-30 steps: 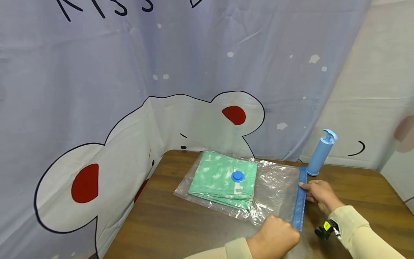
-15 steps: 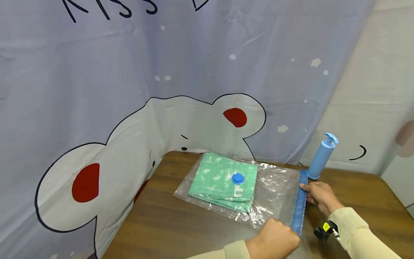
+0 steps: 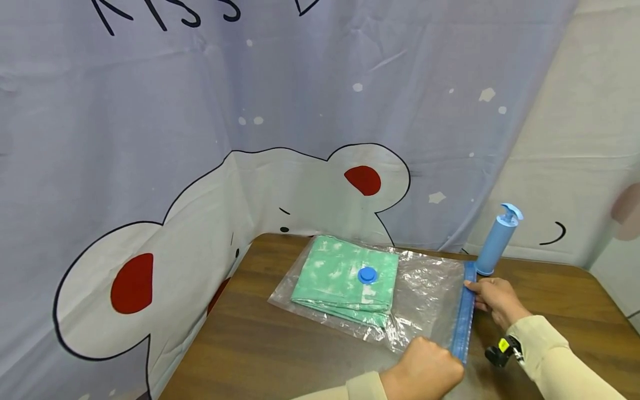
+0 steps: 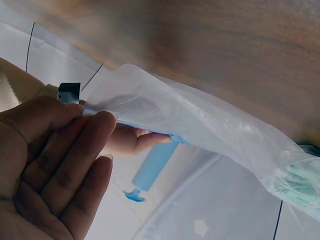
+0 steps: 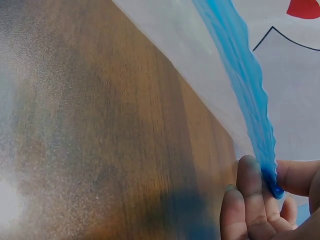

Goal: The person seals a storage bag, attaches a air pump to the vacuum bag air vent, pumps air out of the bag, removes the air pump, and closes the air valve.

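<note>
A clear plastic vacuum storage bag point(image 3: 427, 294) lies on the table with a folded green and white cloth point(image 3: 332, 278) inside. Its round blue valve point(image 3: 368, 275) faces up over the cloth. Along the right end runs a blue zip strip point(image 3: 464, 314). My left hand point(image 3: 425, 366) pinches the strip's near end between thumb and curled fingers; the left wrist view shows the other fingers loosely bent. Farther up, my right hand point(image 3: 497, 300) pinches the same strip, thumb on one side and fingers on the other, as the right wrist view point(image 5: 270, 185) confirms.
A light blue hand pump point(image 3: 495, 244) stands upright at the back right, just beyond the strip and my right hand. The wooden table point(image 3: 240, 333) meets a printed fabric curtain point(image 3: 300, 189) behind and on the left. A black device point(image 3: 502, 351) sits at my right wrist.
Both hands keep their hold on the zip strip in nearly the same places. The head view shifts slightly; the bag, cloth and pump stay put.
</note>
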Demonstrator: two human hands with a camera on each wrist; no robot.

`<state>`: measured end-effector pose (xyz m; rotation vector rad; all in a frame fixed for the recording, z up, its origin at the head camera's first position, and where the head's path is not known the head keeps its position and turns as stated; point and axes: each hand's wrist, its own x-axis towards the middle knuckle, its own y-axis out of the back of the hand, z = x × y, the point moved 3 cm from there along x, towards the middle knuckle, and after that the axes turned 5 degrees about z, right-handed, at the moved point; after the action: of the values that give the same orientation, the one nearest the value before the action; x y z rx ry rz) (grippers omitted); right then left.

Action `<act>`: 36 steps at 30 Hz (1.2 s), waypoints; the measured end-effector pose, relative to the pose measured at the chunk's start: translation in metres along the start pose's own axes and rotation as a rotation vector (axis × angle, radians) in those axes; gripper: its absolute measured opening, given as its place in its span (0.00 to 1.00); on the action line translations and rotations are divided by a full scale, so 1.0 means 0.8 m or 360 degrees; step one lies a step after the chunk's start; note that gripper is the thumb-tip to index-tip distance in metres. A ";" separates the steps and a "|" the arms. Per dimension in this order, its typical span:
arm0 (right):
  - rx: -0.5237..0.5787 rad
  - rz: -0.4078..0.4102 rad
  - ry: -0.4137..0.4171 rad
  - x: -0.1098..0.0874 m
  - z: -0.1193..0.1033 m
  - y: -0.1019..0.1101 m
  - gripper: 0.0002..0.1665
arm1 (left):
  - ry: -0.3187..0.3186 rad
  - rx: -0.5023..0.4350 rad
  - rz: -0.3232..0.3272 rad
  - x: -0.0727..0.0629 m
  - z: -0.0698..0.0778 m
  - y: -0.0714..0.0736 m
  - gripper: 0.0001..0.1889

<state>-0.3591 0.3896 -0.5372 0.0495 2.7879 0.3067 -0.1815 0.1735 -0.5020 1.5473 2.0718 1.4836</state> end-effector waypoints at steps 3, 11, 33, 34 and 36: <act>0.0003 0.0005 0.0003 0.001 0.000 0.001 0.16 | -0.0001 -0.0005 0.0011 -0.001 0.000 0.000 0.16; 0.0016 0.0016 -0.0008 0.005 0.001 0.001 0.17 | -0.0002 0.0006 0.0017 -0.001 0.002 0.000 0.16; 0.0005 0.0076 -0.0020 0.017 -0.007 0.006 0.18 | -0.0022 0.0058 0.0015 0.002 0.005 -0.001 0.18; -0.0004 0.0078 -0.0021 0.018 -0.008 0.006 0.18 | -0.0024 0.0058 0.0021 0.002 0.005 -0.001 0.18; -0.0013 0.0073 -0.0016 0.019 -0.009 0.007 0.16 | -0.0028 0.0062 0.0030 0.003 0.005 -0.001 0.18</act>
<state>-0.3758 0.3946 -0.5339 0.1129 2.7787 0.3286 -0.1809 0.1778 -0.5039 1.5921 2.0941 1.4391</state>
